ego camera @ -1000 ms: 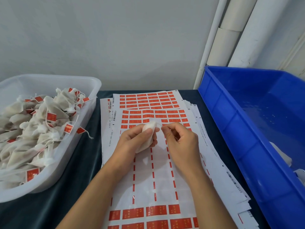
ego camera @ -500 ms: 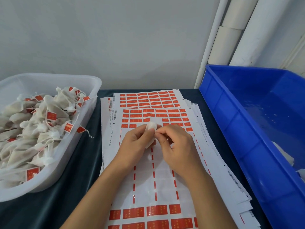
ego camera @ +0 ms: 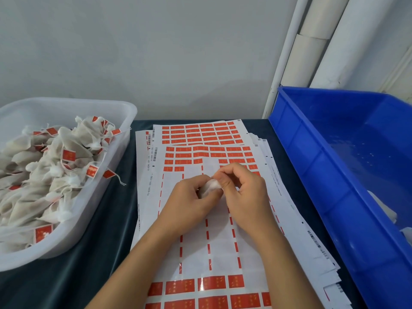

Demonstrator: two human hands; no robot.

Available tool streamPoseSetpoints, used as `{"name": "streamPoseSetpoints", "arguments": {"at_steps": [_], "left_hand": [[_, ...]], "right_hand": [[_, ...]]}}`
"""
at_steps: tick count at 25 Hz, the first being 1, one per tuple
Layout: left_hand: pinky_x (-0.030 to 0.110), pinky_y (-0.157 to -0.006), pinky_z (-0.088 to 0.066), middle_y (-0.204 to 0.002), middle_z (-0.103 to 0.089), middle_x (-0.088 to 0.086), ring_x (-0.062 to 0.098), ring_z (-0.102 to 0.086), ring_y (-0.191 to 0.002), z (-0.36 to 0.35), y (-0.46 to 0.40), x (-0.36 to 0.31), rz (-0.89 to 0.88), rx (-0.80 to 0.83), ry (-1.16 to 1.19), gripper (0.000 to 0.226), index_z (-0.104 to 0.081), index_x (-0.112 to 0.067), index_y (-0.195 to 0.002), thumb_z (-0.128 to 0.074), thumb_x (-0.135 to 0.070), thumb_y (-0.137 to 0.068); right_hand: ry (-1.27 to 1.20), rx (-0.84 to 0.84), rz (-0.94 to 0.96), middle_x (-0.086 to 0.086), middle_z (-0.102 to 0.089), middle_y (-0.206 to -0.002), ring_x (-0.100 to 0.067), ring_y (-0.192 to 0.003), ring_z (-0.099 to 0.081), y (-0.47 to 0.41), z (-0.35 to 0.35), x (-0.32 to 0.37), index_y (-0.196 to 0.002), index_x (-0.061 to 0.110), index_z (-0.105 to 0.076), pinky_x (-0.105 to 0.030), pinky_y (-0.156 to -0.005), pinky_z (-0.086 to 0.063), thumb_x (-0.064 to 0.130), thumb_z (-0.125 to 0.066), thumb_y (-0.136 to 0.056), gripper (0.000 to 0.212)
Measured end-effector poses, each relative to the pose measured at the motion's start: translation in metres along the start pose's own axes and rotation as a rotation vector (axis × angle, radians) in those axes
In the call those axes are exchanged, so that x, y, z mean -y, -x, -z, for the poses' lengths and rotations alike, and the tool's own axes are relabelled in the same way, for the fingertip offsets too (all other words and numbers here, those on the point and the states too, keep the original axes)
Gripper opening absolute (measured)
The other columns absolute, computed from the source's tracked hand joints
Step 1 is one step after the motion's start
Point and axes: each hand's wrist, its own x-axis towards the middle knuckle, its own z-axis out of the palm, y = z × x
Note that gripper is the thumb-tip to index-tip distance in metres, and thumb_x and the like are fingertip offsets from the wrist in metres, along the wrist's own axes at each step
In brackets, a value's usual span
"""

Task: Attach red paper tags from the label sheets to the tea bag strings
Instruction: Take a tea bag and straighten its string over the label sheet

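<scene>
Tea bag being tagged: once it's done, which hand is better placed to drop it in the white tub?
Left, probably. The left hand already holds the tea bag, and the white tub sits on its side.

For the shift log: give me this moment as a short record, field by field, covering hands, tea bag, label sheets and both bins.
left hand: grips a white tea bag
right hand: fingers pinch at the top of that tea bag
tag in hands: cannot tell, hidden by fingers
label sheets: stacked on the dark table, top sheet's middle rows peeled, red tags left at far and near ends
white tub: on the left, piled with tagged tea bags
blue bin: on the right, mostly bare, a few white items at its near end
</scene>
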Motion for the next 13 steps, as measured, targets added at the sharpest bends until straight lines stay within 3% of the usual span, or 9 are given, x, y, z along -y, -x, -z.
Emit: {"name": "streamPoseSetpoints", "arguments": {"at_steps": [13], "left_hand": [[0.015, -0.061, -0.053, -0.075, -0.072, -0.016, 0.009, -0.067, -0.073, -0.0026, 0.0023, -0.0014, 0.024, -0.170, 0.005, 0.007, -0.075, -0.028, -0.084, -0.078, -0.026, -0.090]], "right_hand": [[0.001, -0.041, -0.030, 0.033, -0.065, -0.097, 0.007, -0.098, -0.063, -0.0024, -0.0039, 0.0011, -0.088, 0.047, -0.061, -0.003, -0.075, -0.048, 0.026, -0.067, -0.100, 0.025]]}}
